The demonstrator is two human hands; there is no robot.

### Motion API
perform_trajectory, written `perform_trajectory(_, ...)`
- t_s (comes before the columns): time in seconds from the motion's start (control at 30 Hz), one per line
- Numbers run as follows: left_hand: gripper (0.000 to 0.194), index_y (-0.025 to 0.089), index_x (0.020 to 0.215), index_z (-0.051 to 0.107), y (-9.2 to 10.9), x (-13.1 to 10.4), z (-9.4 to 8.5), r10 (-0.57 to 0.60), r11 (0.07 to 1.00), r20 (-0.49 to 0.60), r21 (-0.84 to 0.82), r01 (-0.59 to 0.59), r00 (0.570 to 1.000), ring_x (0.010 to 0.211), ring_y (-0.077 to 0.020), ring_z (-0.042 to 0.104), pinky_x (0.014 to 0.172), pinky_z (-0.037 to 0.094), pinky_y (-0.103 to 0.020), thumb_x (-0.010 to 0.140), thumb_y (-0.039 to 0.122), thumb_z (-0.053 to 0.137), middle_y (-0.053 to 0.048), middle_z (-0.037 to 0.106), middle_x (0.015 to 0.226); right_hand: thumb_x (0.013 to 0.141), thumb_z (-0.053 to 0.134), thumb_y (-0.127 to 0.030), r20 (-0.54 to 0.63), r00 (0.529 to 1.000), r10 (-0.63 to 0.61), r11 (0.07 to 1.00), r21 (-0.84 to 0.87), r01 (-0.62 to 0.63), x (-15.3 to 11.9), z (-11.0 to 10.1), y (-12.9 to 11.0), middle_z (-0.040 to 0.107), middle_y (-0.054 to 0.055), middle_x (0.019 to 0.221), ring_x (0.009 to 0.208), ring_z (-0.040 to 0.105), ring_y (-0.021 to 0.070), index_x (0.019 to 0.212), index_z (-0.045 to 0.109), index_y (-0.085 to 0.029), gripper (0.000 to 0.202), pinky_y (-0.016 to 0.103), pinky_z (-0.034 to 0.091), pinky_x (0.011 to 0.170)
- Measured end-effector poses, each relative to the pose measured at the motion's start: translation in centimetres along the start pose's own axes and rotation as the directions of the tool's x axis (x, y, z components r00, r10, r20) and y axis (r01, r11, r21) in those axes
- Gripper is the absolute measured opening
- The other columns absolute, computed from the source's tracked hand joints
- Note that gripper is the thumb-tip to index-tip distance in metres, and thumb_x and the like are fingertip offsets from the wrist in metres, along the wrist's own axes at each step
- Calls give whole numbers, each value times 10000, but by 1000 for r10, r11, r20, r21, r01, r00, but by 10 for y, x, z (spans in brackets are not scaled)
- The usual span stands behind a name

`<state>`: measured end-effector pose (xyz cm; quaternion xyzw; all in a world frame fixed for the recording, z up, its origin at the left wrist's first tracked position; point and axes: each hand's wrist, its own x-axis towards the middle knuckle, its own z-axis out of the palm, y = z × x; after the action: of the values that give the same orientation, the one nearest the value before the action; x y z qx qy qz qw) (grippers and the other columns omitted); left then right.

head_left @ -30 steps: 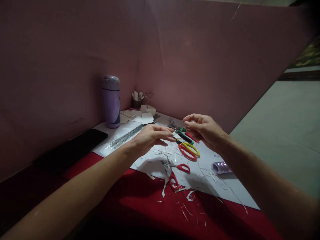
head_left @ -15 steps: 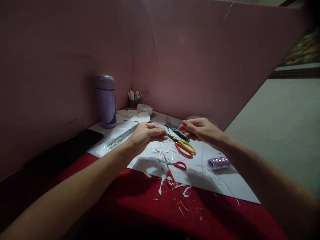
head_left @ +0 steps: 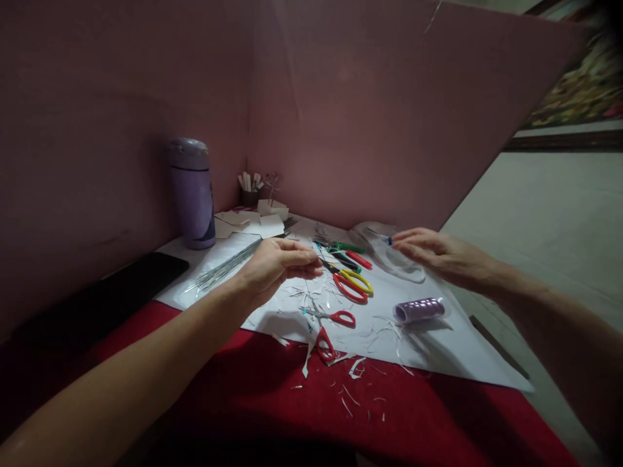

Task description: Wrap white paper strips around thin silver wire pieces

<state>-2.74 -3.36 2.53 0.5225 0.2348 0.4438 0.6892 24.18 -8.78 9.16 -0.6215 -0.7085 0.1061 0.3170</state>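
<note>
My left hand (head_left: 286,263) is held over the middle of the white sheet (head_left: 467,340), its thumb and fingertips pinched on a thin strand that is hard to see. Off to the right, my right hand (head_left: 431,246) reaches over a clear plastic bag (head_left: 396,256), fingers stretched out. A small blue spot (head_left: 390,240) shows at its fingertips; whether the hand touches it I cannot tell. Between the hands lie scissors with red and yellow handles (head_left: 353,285), green-handled pliers (head_left: 348,248) and a red-handled tool (head_left: 359,260). Open red-handled scissors (head_left: 335,318) rest nearer me.
A purple spool (head_left: 419,310) lies at right. Paper scraps (head_left: 357,368) litter the sheet and red cloth (head_left: 272,402). Thin wires (head_left: 226,263), a dark flat object (head_left: 146,275) and a purple bottle (head_left: 192,194) are at left. Pink walls (head_left: 341,117) stand behind.
My right hand has moved away from my left hand, rightward to the plastic bag, and its fingers have straightened. The left hand keeps its pinch. The view has shifted slightly right.
</note>
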Motion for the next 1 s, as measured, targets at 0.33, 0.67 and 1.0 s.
perform_trajectory(0.33,54,89,653,664,-2,-6,3,-116,992,186,70,105,976,624,-148,648,658,478,-266,687,129,653,-84,674,659,858,443,-544,282,954,-96,631,759,-161,-7,91,-61,654,134,1033,973,601,228,979,664,-144,472,379,455,875)
perform_trajectory(0.67,62,94,668,669,-4,-6,2,-105,994,109,43,101,988,622,-141,640,663,480,-262,697,146,650,-92,680,650,842,511,-389,400,916,-6,571,754,-325,-11,104,-35,596,24,630,447,382,79,923,590,-156,259,212,292,432)
perform_trajectory(1.0,64,89,662,669,-10,-5,4,-199,980,73,26,198,977,610,-139,651,646,486,-247,703,132,645,-93,679,624,720,665,-297,133,991,34,789,604,-108,-18,116,-34,527,-28,545,454,402,82,704,611,-175,134,210,269,399)
